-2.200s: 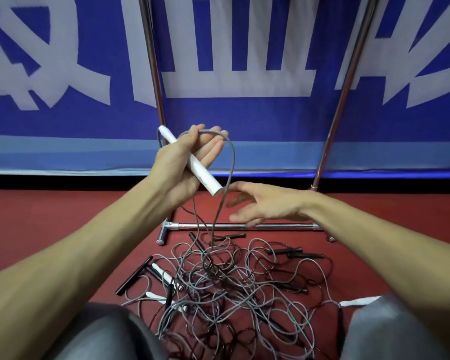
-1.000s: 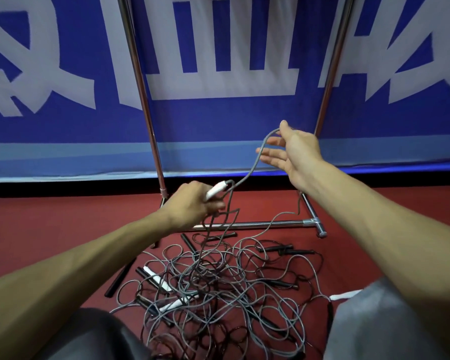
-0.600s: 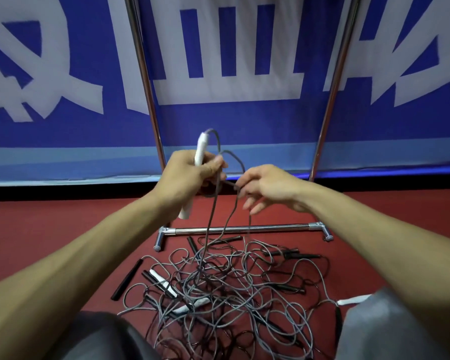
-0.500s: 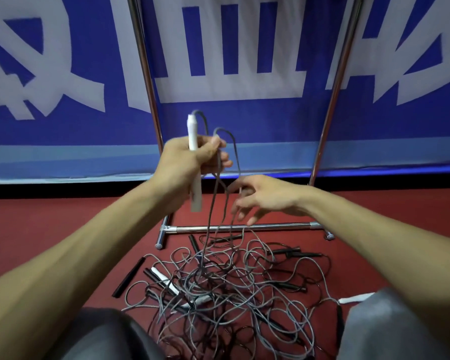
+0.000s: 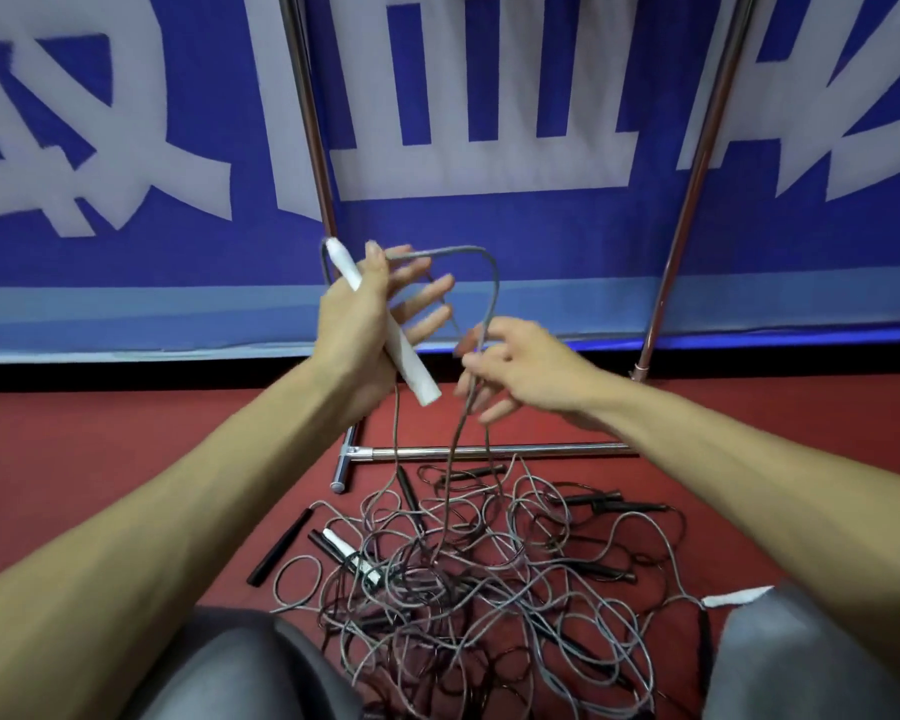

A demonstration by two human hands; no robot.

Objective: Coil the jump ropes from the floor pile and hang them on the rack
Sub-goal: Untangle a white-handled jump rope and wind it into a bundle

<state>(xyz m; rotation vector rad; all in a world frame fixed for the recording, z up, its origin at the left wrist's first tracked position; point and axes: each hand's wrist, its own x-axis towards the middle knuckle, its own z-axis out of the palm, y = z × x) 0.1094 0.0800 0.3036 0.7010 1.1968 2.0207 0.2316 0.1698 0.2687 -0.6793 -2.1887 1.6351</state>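
My left hand (image 5: 357, 330) holds a white jump rope handle (image 5: 411, 366) slanted across its palm, thumb pressed over it and fingers spread. The handle's grey cord (image 5: 492, 283) arches over those fingers and drops to my right hand (image 5: 526, 371), which pinches it just right of the handle's lower end. From there the cord falls into the tangled pile of grey ropes (image 5: 479, 579) on the red floor, with black and white handles mixed in. The chrome rack stands behind it: left post (image 5: 307, 122), right post (image 5: 697, 174), base bar (image 5: 515, 451). Its top rail is out of view.
A blue banner with large white characters (image 5: 463, 210) covers the wall behind the rack. Loose black handles (image 5: 281, 545) lie left of the pile, a white handle (image 5: 736, 597) to the right. My grey-clad knees (image 5: 240, 667) fill the bottom corners.
My left hand tilted the handle from upright to slanted and spread its fingers, with a cord loop now over them. My right hand slid slightly right along the cord.
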